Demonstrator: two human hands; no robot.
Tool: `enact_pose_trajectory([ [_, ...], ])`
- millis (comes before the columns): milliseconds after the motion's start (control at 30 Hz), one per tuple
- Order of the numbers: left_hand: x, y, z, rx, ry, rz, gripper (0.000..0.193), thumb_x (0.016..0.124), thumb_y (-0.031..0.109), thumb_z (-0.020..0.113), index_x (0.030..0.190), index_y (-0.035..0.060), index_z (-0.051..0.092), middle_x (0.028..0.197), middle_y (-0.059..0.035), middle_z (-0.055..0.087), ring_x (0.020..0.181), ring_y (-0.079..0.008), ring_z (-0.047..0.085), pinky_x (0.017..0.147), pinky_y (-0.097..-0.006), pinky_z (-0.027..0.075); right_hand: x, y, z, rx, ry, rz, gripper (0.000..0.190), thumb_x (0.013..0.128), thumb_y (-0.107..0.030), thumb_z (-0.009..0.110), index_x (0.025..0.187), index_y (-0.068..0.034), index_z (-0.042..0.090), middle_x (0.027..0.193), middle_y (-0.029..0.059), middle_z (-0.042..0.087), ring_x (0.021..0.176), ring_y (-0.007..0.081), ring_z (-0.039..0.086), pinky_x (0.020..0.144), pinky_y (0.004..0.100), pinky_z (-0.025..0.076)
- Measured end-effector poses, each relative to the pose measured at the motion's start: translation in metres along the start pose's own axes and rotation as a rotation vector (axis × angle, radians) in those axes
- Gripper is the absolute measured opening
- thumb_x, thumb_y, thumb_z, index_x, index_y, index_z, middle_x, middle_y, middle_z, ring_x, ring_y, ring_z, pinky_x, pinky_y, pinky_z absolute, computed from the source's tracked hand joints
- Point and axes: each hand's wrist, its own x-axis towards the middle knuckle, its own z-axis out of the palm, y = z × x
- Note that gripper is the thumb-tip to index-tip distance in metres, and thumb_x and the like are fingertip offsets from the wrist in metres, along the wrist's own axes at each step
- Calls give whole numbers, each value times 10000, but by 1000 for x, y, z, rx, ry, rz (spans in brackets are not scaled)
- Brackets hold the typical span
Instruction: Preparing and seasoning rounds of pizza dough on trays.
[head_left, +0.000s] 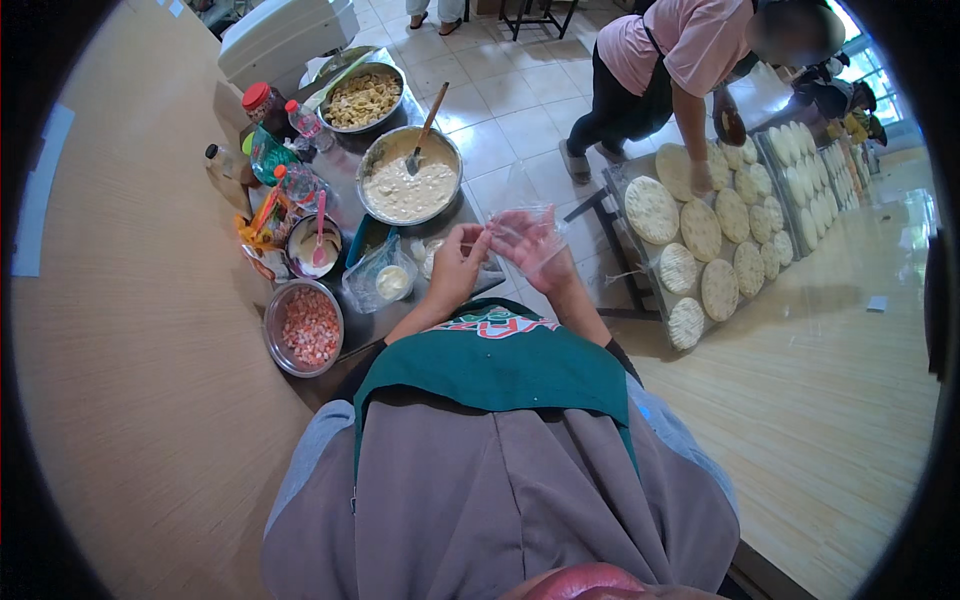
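Observation:
My left hand (457, 262) pinches the edge of a clear plastic film (551, 234), which looks like a disposable glove. That thin plastic lies over my right hand (541, 251), whose palm faces up with fingers spread. Whether the right fingers are fully inside it, I cannot tell. Just left of my hands, a clear plastic bag (379, 279) lies on the metal table (367, 319) with a small round white item (392, 282) on or in it. Beyond them stands a large metal bowl of creamy mixture (409, 187), a wooden-handled spatula (429, 124) leaning in it.
Diced pink-red food fills a metal bowl (304, 328) at the near left. Behind it are a small bowl with a pink spoon (320, 232), plastic bottles (300, 187) and a bowl of chopped food (361, 101). At right, a person (675, 67) reaches over flat round dough pieces (701, 229) on a table.

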Motion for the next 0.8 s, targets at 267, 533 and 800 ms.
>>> enact_pose_trajectory([
  [267,26,-30,-33,-595,192,-313,216,884,259,668,943,57,620,853,12,599,692,-52,512,595,-204,407,-9,-12,8,-57,11,-65,656,928,-579,380,1224,-13,525,1247,183,549,1176,351,511,1019,506,399],
  [533,29,27,-15,264,29,393,334,826,241,702,1087,49,620,1042,-111,588,832,-201,572,733,-312,471,-10,-13,14,-259,-42,-59,706,934,-619,290,1283,-49,515,1338,147,504,1230,295,480,1060,466,321],
  [800,-2,34,7,410,33,622,379,779,266,736,1034,45,563,976,-111,592,917,-288,571,771,-377,471,-7,2,9,-230,15,-157,497,929,-384,546,1304,-63,493,1311,126,522,1219,259,491,1030,418,377],
])
